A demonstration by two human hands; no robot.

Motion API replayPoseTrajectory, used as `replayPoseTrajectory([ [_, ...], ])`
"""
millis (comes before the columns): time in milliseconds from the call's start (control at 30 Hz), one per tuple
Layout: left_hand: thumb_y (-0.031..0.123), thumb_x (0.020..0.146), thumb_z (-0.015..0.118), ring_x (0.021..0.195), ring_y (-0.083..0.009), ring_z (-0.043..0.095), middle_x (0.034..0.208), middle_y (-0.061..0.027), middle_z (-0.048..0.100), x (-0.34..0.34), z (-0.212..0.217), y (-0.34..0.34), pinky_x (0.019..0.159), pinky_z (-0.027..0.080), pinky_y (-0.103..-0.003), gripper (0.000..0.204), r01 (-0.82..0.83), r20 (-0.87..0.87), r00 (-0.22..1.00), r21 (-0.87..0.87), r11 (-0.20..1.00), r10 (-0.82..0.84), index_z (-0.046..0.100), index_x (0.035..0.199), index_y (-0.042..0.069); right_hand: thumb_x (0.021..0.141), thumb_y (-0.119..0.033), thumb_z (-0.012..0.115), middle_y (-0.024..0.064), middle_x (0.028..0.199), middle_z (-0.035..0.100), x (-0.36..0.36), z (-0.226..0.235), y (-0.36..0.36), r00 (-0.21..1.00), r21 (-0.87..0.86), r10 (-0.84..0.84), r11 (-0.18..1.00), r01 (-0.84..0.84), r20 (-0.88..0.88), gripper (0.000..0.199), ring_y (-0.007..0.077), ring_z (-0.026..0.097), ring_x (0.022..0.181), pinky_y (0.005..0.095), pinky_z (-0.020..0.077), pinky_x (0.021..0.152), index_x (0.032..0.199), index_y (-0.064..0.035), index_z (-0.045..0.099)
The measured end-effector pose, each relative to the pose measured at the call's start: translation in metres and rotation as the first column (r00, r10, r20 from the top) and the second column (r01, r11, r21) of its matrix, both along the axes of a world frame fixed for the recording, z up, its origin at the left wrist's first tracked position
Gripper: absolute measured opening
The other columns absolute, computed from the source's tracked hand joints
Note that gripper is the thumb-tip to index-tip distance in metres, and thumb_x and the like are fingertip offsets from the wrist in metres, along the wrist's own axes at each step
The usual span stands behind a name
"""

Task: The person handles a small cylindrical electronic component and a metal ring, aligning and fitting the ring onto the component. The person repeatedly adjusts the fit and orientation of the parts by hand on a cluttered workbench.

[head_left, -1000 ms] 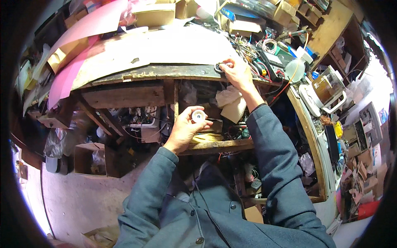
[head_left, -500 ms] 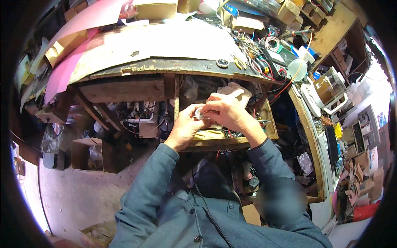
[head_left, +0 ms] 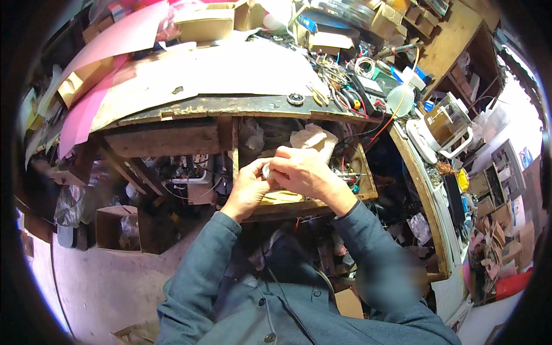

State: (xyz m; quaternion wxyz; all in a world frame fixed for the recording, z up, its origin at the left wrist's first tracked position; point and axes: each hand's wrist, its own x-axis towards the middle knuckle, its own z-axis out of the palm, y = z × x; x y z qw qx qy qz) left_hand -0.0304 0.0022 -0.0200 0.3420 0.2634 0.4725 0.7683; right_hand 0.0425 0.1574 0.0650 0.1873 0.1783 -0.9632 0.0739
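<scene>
Over an open wooden drawer (head_left: 305, 208), my two hands meet around a small pale ring-like piece (head_left: 266, 171), partly covered by fingers. My left hand (head_left: 246, 191) is closed, pinching it from the left side. From the right, my right hand (head_left: 307, 175) bends over the same piece, its fingers bunched against it; the fingertips are mostly hidden. Beneath the hands, a yellow object (head_left: 280, 197) lies in the drawer. Behind them sits crumpled beige paper or cloth (head_left: 315, 139).
Above the drawer runs a worn bench (head_left: 230, 104) bearing a bright white sheet (head_left: 230, 69). Pliers (head_left: 318, 95), a dark round part (head_left: 295, 99) and tangled wires (head_left: 339, 75) lie on it. At right stands a glass jug (head_left: 445, 123); a cardboard box (head_left: 118, 229) rests on the floor.
The whole view has shifted, so the bench and drawer appear lower and further left. My hands stay together on the small piece, with the right fingers now covering more of it.
</scene>
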Motion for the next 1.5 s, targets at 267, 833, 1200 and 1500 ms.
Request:
replayPoseTrajectory([
  [267,-0.001,0.090,0.071,0.098,-0.0226,0.072,0.110,-0.0096,0.067,0.000,0.002,-0.003,0.090,0.059,-0.033,0.045,-0.004,0.025,1.000,-0.023,1.000,0.004,0.053,0.132,-0.002,0.085,-0.011,0.071,0.0126,0.077,0.066,-0.039,0.015,0.042,0.958,-0.505,-0.180,0.862,0.043,-0.224,0.007,0.0286,0.066,0.070,0.0371,0.0527,0.066,0.087,-0.0046,0.068],
  [833,-0.002,0.089,0.071,0.096,-0.0262,0.072,0.107,-0.0100,0.065,-0.001,0.002,-0.004,0.085,0.061,-0.034,0.051,0.008,0.073,0.997,0.006,1.000,-0.008,0.051,0.136,-0.001,0.086,-0.012,0.069,0.0141,0.080,0.070,-0.105,0.034,0.107,0.916,-0.238,-0.346,0.925,0.296,-0.206,0.009,0.0297,0.069,0.077,0.0379,0.0532,0.071,0.090,-0.0037,0.068],
  [1200,-0.002,0.090,0.070,0.096,-0.0264,0.072,0.107,-0.0105,0.064,0.000,0.006,-0.005,0.085,0.061,-0.034,0.051,0.011,0.075,0.997,0.003,1.000,-0.011,0.050,0.137,-0.001,0.085,-0.009,0.067,0.0159,0.078,0.068,-0.106,0.034,0.109,0.921,-0.223,-0.344,0.927,0.301,-0.185,0.007,0.0322,0.068,0.076,0.0388,0.0522,0.071,0.086,-0.0021,0.066],
  [1500,-0.001,0.090,0.070,0.096,-0.0263,0.072,0.109,-0.0103,0.064,0.000,0.007,-0.005,0.084,0.061,-0.034,0.051,0.015,0.087,0.996,0.003,1.000,-0.016,0.050,0.137,-0.001,0.086,-0.008,0.066,0.0173,0.079,0.068,-0.106,0.033,0.111,0.926,-0.219,-0.323,0.935,0.280,-0.196,0.008,0.0330,0.068,0.076,0.0389,0.0527,0.071,0.089,-0.0001,0.065],
])
